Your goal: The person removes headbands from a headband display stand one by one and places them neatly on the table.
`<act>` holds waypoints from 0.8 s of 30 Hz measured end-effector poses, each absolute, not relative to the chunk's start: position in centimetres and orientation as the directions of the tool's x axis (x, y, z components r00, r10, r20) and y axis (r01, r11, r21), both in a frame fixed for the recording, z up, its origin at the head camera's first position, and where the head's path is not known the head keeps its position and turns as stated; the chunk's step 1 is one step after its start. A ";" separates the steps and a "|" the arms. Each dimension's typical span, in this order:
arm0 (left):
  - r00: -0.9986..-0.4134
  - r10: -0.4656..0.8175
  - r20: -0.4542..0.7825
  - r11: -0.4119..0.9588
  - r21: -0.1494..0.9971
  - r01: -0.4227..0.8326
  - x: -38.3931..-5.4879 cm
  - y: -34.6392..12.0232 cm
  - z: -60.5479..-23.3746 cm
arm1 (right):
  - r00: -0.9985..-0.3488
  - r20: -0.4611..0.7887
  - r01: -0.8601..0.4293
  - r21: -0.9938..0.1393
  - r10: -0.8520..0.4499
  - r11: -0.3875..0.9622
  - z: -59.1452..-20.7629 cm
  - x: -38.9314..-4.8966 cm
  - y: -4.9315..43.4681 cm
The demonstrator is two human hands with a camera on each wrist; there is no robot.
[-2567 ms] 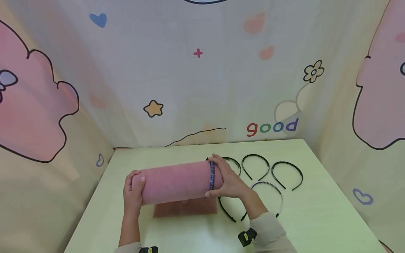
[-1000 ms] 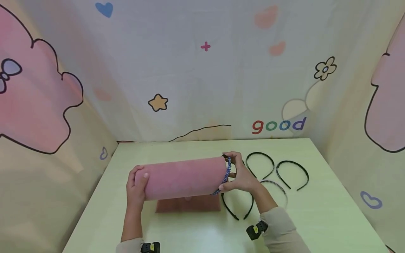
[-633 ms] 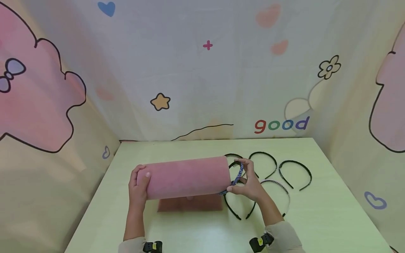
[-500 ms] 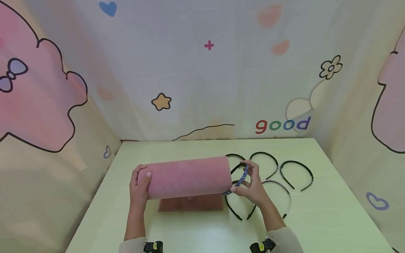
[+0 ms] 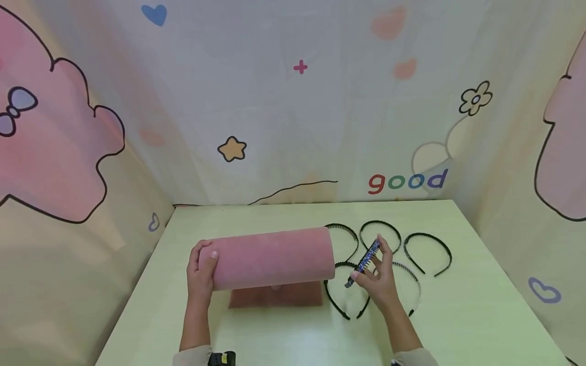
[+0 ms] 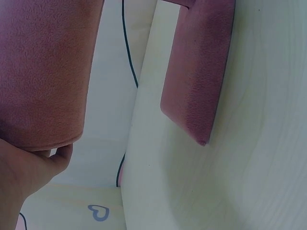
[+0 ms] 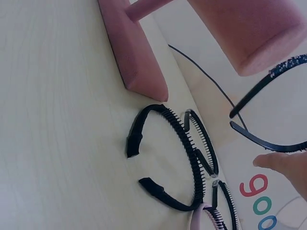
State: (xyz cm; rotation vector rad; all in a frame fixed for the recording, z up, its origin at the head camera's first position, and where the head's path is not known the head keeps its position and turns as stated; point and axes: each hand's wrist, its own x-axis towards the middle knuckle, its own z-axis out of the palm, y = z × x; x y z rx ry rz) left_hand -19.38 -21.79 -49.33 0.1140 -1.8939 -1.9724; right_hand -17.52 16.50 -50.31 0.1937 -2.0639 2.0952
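A pink plush headband stand has a horizontal cylinder above a flat base; its post shows in both wrist views. My left hand grips the cylinder's left end, thumb on the front side. Off the right end, my right hand pinches a blue glittery headband between thumb and fingers. From the head it appears nearly edge-on, teeth showing. In the right wrist view the headband hangs apart from the cylinder, its two dark ends pointing toward it. Part of that hand lies outside the right wrist view.
Several headbands lie on the pale table at the right. A black toothed one is near the base, and a white one lies partly behind my right forearm. Another black headband is farthest right. A printed curtain stands behind.
My right hand has slid the blue headband rightward along the cylinder and off its right end, then turned it edge-on. My left hand keeps its grip on the left end.
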 end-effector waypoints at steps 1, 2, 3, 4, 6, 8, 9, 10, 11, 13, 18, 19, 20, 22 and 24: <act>-0.915 -0.339 0.219 -0.001 0.972 0.233 -19.4 -21.8 -49.4 | -0.973 0.226 -0.226 -0.974 0.053 0.004 -50.4 -17.3 16.6; -0.915 -0.338 0.220 -0.002 0.972 0.235 -19.3 -21.8 -49.4 | -0.973 0.224 -0.224 -0.975 0.060 0.017 -50.5 -17.2 16.8; -0.916 -0.338 0.218 -0.002 0.973 0.232 -19.3 -21.8 -49.4 | -0.972 0.226 -0.224 -0.974 0.068 0.031 -50.6 -17.1 16.9; -0.917 -0.336 0.215 -0.005 0.973 0.230 -19.2 -21.8 -49.3 | -0.970 0.229 -0.227 -0.973 0.079 0.040 -50.7 -16.9 17.0; -0.918 -0.337 0.208 -0.005 0.975 0.223 -19.2 -21.8 -49.3 | -0.967 0.230 -0.222 -0.972 0.110 0.079 -50.9 -16.7 17.3; -0.918 -0.337 0.209 -0.009 0.974 0.225 -19.2 -21.7 -49.2 | -0.966 0.212 -0.198 -0.975 0.150 0.101 -51.1 -16.4 17.5; -0.917 -0.337 0.211 -0.008 0.974 0.227 -19.2 -21.7 -49.2 | -0.962 0.206 -0.187 -0.975 0.178 0.119 -51.1 -16.3 17.6; -0.917 -0.338 0.213 -0.005 0.974 0.228 -19.2 -21.7 -49.2 | -0.959 0.195 -0.170 -0.976 0.207 0.134 -51.2 -16.1 17.7; -0.916 -0.339 0.216 0.000 0.973 0.229 -19.2 -21.7 -49.2 | -0.954 0.186 -0.154 -0.977 0.234 0.150 -51.4 -15.9 17.8; -0.914 -0.339 0.222 0.003 0.972 0.235 -19.2 -21.7 -49.2 | -0.941 0.175 -0.127 -0.976 0.289 0.179 -51.6 -15.6 18.0; -0.913 -0.347 0.217 0.004 0.973 0.230 -19.2 -21.7 -49.4 | -0.882 0.238 -0.139 -0.956 0.406 0.258 -52.7 -15.4 18.8; -0.912 -0.349 0.216 0.003 0.973 0.229 -19.2 -21.7 -49.4 | -0.866 0.259 -0.147 -0.949 0.427 0.278 -52.9 -15.4 19.0; -0.912 -0.348 0.215 -0.001 0.973 0.229 -19.1 -21.7 -49.4 | -0.848 0.284 -0.158 -0.942 0.448 0.297 -53.1 -15.4 19.2; -0.912 -0.346 0.220 -0.002 0.972 0.235 -19.1 -21.7 -49.3 | -0.811 0.326 -0.168 -0.925 0.486 0.340 -53.5 -15.5 19.6; -0.912 -0.341 0.228 -0.006 0.970 0.245 -19.1 -21.7 -49.2 | -0.773 0.360 -0.175 -0.912 0.522 0.370 -53.7 -15.6 20.1</act>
